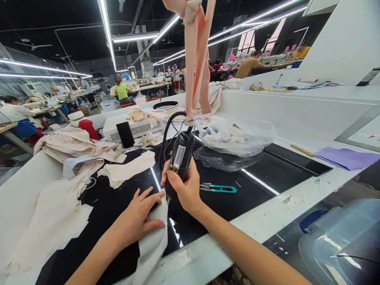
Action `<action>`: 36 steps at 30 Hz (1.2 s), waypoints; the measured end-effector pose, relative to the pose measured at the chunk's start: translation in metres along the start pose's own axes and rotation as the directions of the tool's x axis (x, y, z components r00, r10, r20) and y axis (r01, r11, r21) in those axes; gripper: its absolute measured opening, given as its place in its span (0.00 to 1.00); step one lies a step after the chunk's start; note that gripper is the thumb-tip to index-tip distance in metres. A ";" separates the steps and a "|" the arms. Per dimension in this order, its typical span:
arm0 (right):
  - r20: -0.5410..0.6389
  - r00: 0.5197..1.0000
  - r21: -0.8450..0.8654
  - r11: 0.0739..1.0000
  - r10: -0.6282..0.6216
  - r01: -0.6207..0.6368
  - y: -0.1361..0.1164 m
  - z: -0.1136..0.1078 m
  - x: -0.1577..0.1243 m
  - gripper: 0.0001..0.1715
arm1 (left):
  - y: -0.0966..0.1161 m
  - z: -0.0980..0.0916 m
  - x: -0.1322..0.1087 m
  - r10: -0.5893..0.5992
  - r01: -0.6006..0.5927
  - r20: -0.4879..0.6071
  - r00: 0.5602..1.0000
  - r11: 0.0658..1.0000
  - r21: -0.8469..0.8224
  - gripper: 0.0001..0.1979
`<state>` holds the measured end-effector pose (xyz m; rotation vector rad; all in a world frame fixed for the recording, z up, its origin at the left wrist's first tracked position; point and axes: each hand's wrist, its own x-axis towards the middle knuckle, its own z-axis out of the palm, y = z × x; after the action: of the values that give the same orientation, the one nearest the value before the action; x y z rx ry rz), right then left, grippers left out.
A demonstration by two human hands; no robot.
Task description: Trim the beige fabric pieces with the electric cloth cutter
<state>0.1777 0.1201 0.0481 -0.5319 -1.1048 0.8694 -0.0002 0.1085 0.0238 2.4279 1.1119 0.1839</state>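
Wrapped in my right hand [188,184] is a black handheld electric trimmer [181,156], held upright with its lower tip at the edge of a cream fabric piece [156,237]. Pale pink fabric strips [194,59] hang from above and are knotted to the trimmer's top, where its black cord also leaves. My left hand [139,215] lies on the cream fabric with fingers spread, close to the trimmer's tip. Just right of my right hand, teal thread snips [219,189] rest on the glossy black tabletop [213,209].
Cream fabric pieces [50,221] lie heaped on the left. Behind are a phone [125,134], a white vented box [142,126] and a clear plastic bag [237,138]. Purple cloth [347,157] lies at right, above a clear plastic bin [341,241]. People work at sewing tables beyond.
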 end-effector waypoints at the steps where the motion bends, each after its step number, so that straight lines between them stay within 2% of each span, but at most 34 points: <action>1: 0.000 1.000 0.000 1.000 0.002 -0.002 0.000 0.000 0.000 0.19 | 0.000 0.000 -0.001 -0.002 0.002 -0.002 1.000 1.000 0.003 0.15; 9: -0.004 1.000 -0.014 1.000 0.017 -0.017 -0.001 0.003 0.001 0.19 | 0.001 -0.002 -0.002 0.021 -0.022 0.009 1.000 0.993 0.112 0.22; 18: -0.004 1.000 -0.011 1.000 0.019 -0.019 -0.002 0.004 0.003 0.21 | 0.009 -0.008 0.002 0.018 -0.024 0.040 0.999 0.985 0.170 0.23; 36: 0.015 0.999 0.000 0.999 0.036 -0.037 -0.004 0.007 0.000 0.16 | 0.006 -0.008 0.004 0.034 -0.036 0.016 0.999 0.994 0.106 0.23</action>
<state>0.1724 0.1174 0.0541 -0.5473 -1.1111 0.9067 0.0043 0.1107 0.0331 2.5400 1.0994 0.1216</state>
